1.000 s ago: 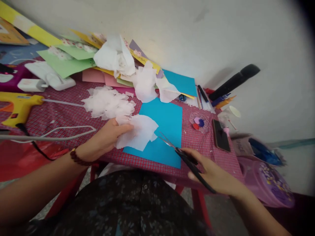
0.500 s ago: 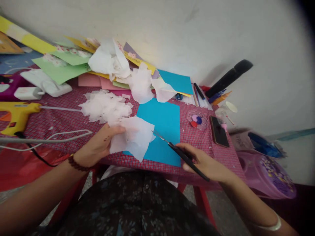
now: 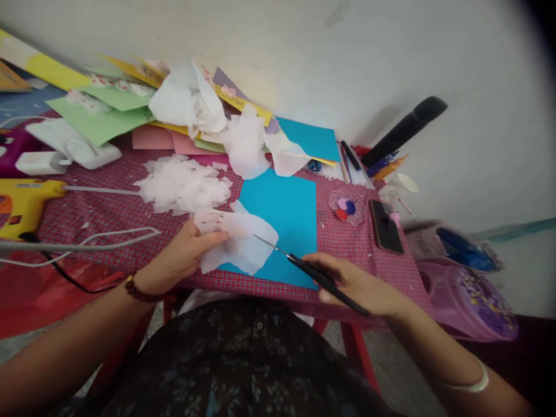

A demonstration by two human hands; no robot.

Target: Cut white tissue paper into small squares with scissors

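My left hand (image 3: 191,249) pinches a thin white tissue paper sheet (image 3: 249,255), thumb on top and the other fingers showing faintly through it. In my right hand (image 3: 343,278) is a pair of scissors with black handles (image 3: 315,272). Their narrow metal blades (image 3: 271,243) point left and lie over the tissue's right part; whether they are apart or closed I cannot tell. Beneath the tissue is a blue sheet of card (image 3: 295,208) on the checked tablecloth. A heap of cut white tissue pieces (image 3: 182,184) lies just beyond my left hand.
A yellow glue gun (image 3: 32,202) and a white cable (image 3: 108,243) are at the left. Along the wall lean coloured cards (image 3: 102,121) and crumpled tissue (image 3: 189,101). At the right are a paint palette (image 3: 346,207), a phone (image 3: 386,227) and a pink stool (image 3: 447,301) beyond the table.
The scissors have moved left, so their tips now reach over the tissue. The tissue has been turned in my left hand, and its outline looks rounder. The view has shifted slightly.
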